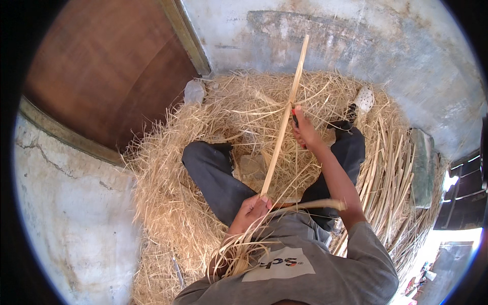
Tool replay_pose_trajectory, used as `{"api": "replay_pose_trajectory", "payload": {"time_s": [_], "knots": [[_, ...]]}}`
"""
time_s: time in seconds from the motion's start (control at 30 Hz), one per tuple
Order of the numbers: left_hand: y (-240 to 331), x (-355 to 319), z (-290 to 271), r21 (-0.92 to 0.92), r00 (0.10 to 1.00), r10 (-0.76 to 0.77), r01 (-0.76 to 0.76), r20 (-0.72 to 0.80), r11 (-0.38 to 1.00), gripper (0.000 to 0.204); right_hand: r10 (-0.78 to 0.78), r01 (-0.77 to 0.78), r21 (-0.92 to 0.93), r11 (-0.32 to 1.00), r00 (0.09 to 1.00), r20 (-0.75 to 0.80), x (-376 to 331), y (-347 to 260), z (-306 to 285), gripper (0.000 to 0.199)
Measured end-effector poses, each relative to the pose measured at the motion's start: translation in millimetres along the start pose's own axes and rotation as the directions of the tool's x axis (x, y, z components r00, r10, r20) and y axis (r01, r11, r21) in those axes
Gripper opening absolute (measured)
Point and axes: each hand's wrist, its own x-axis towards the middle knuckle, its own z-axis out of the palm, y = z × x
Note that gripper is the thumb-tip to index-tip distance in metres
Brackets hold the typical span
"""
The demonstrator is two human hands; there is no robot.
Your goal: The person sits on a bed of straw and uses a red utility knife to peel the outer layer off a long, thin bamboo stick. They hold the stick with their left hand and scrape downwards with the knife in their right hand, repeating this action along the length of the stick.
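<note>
The left hand (252, 207) gripped one long pale split cane strip (282, 119) at its lower end; the right hand (303, 128) clamped a red-handled knife (294, 117) against it.

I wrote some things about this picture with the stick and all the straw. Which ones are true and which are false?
1. The left hand holds the near end of the long cane strip. True.
2. The right hand rests on the knee. False: it is raised against the strip, gripping a red-handled tool.
3. The person sits on a chair. False: cross-legged on a straw pile.
4. A brown wooden door stands at upper left. True.
</note>
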Motion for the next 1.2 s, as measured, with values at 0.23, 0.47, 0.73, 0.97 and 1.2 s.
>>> {"api": "replay_pose_trajectory", "payload": {"time_s": [0.23, 0.47, 0.73, 0.97, 1.2], "knots": [[-1.6, -2.2, -1.5, -0.095, 0.999, -0.035, 0.034, -0.011, 0.995, 0.031, -0.118, 0.118, 0.009, 0.993, 0.990, 0.080, -28.7, 10.5, 16.9, 0.073], [13.6, 0.7, -0.4, -0.104, 0.999, 0.010, -0.015, -0.051, 0.994, 0.030, -0.662, 0.660, -0.680, 0.319, 0.668, 0.339, -122.4, 25.0, 48.5, 0.056], [12.8, -4.5, 6.4, 0.017, 0.999, 0.006, -0.005, -0.039, 1.000, 0.028, -0.652, 0.395, -0.862, 0.317, 0.751, 0.104, -97.3, 3.8, 39.6, 0.058], [6.7, -8.1, 5.3, 0.122, 0.993, 0.011, 0.003, -0.114, 0.993, 0.025, -0.568, 0.405, -0.889, 0.213, 0.792, 0.225, -106.1, 5.2, 43.2, 0.061], [8.3, -13.8, 4.2, 0.105, 0.993, 0.016, -0.003, -0.119, 0.994, 0.021, -0.664, 0.593, -0.786, 0.174, 0.660, 0.351, -122.7, 17.2, 57.8, 0.059]]}}
